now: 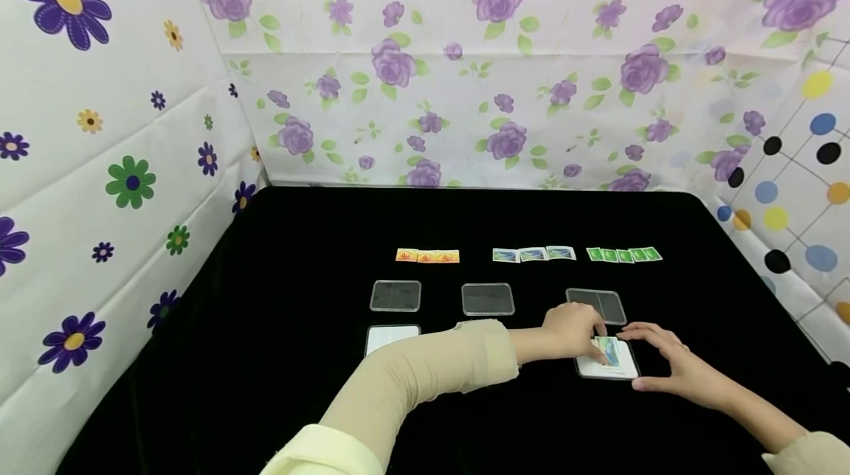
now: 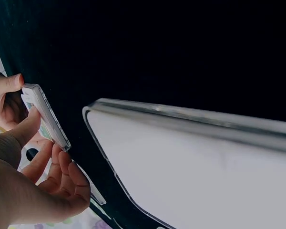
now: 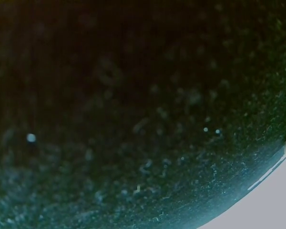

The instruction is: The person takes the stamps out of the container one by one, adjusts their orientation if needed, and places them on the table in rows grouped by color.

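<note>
At the right of the table, a shallow clear case with a white base holds a blue-green picture stamp. My left hand reaches across and holds the stamp at its left side between thumb and fingers. In the left wrist view my left thumb lies on the stamp, with the fingers bent by the case's edge. My right hand grips the case's right side, its thumb at the near corner and its fingers at the far one. The right wrist view shows mostly dark cloth.
Three clear lids lie in a row behind the case. Farther back are orange stamps, blue stamps and green stamps. Another white-based case is partly hidden by my left sleeve. Black cloth covers the table.
</note>
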A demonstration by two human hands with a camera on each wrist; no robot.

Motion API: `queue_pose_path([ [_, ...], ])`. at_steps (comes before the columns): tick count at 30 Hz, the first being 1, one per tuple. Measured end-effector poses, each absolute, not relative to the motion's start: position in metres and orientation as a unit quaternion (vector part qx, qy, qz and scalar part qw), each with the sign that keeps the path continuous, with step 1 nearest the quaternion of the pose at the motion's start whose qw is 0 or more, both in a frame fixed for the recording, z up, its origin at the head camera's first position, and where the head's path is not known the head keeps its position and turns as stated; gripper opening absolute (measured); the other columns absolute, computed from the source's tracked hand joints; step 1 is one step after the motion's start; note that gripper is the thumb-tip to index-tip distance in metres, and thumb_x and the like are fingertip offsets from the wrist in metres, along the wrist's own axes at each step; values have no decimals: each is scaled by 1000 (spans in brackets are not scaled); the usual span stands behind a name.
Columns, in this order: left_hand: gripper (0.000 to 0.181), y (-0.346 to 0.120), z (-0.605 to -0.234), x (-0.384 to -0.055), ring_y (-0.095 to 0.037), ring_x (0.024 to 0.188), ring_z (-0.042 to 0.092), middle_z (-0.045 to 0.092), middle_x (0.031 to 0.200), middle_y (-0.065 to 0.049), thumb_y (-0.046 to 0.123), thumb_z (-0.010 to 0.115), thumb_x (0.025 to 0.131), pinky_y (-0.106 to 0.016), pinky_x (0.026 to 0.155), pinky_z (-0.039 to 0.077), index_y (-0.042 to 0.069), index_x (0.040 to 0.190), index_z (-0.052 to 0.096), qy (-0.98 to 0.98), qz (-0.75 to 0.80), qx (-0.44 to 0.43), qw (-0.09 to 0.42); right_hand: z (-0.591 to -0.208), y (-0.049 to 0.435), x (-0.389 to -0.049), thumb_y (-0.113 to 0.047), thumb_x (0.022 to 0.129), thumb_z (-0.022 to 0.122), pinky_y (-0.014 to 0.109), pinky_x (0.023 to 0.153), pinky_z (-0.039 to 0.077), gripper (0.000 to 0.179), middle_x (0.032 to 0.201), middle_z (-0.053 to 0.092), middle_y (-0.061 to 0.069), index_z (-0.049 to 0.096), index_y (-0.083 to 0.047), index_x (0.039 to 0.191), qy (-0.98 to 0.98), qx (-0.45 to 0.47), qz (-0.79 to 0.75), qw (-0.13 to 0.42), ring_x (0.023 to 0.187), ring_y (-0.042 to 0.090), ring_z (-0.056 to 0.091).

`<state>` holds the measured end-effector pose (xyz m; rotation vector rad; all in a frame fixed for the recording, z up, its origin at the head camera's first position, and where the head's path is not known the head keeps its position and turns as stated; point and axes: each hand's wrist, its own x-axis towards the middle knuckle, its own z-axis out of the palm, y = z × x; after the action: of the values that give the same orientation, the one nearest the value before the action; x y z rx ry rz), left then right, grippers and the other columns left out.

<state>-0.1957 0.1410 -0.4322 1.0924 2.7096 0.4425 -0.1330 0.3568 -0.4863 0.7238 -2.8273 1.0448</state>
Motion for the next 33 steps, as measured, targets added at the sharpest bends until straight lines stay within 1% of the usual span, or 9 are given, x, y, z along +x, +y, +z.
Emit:
queue_pose_path([
  [1,35,141,-432,-196,6,72,53,68,92,13,39,80,72,-9,55,35,25,103,72,913,150,367,94,-486,357,-133,-17,69,81,64,77,31,65,131,41,4,51,-13,126,-912,232,338,18,116,-8,16],
  [4,34,142,-431,-196,6,72,52,67,91,14,39,80,71,-10,56,35,25,101,72,914,150,365,94,-485,357,-132,-17,70,81,65,78,30,64,132,41,4,51,-12,126,-911,229,343,13,115,-6,17],
  [6,32,143,-430,-196,5,72,51,66,89,15,38,81,71,-11,56,35,26,99,72,914,149,365,93,-485,356,-133,-16,70,81,65,78,30,64,132,41,2,51,-11,126,-909,231,346,14,116,-8,16],
  [10,25,142,-429,-195,5,70,49,64,85,14,35,79,74,-11,57,34,25,96,71,913,155,367,88,-485,356,-133,-15,70,81,64,78,30,63,131,41,-4,52,-11,125,-908,233,348,18,112,-17,14],
  [16,8,142,-430,-195,5,65,47,61,76,15,31,73,81,-9,54,33,24,85,71,914,175,360,60,-486,356,-133,-16,68,82,61,78,32,63,130,42,-9,52,-11,124,-909,240,338,30,113,-18,16],
  [21,7,142,-430,-195,7,59,47,63,71,16,30,71,83,-8,53,32,23,82,71,914,193,354,46,-487,356,-134,-16,68,82,60,78,31,63,129,38,-19,52,-10,124,-909,242,339,32,113,-18,17],
  [26,7,141,-427,-193,9,57,47,66,72,15,28,72,82,-7,52,33,23,86,72,916,203,342,51,-487,357,-133,-17,69,82,61,78,31,64,131,40,-9,52,-12,125,-911,233,338,24,112,-18,15],
  [29,15,138,-426,-194,9,57,49,68,76,13,27,72,83,-5,51,35,21,96,72,910,213,350,66,-487,357,-133,-18,69,82,62,78,31,64,132,40,-5,52,-13,126,-914,229,335,21,111,-18,13],
  [33,24,133,-423,-197,9,58,51,70,82,11,25,70,84,-6,50,38,21,108,69,897,225,367,98,-486,357,-133,-18,70,81,63,76,32,64,132,39,-5,52,-14,126,-916,228,331,21,110,-18,13],
])
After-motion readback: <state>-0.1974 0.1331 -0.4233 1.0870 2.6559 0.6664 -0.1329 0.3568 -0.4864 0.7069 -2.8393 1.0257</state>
